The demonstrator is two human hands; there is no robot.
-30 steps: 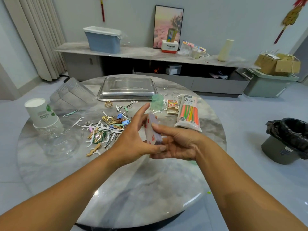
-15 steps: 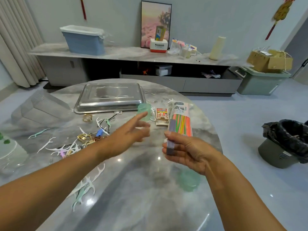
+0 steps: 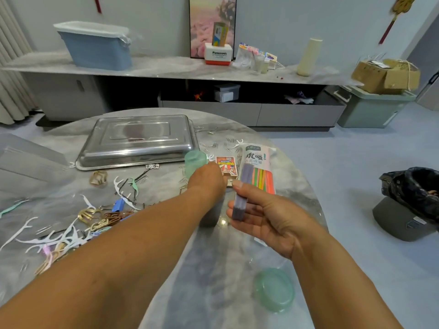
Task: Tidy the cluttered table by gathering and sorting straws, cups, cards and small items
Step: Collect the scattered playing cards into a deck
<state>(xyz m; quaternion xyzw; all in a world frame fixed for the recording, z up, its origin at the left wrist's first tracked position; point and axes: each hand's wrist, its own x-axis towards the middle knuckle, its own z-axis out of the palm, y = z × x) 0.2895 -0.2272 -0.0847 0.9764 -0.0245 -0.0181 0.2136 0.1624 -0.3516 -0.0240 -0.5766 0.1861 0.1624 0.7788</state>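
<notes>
My right hand (image 3: 266,219) holds a deck of cards (image 3: 240,195) edge-up over the round marble table (image 3: 213,269), thumb on one side and fingers on the other. My left hand (image 3: 207,180) reaches forward to the red card box (image 3: 227,165), which lies flat between a green cup (image 3: 194,159) and a packet of coloured straws (image 3: 260,168). Its fingers are hidden behind the back of the hand, at the box's near edge.
A steel tray (image 3: 137,141) lies upside down at the back. Floss picks, hair clips and paper clips (image 3: 78,222) are scattered on the left. A green lid (image 3: 273,289) sits near the right edge. A black-lined bin (image 3: 413,200) stands on the floor to the right.
My left hand let go of the deck and moved forward to the card box. My right hand keeps the deck and has drifted slightly right. The view has shifted right.
</notes>
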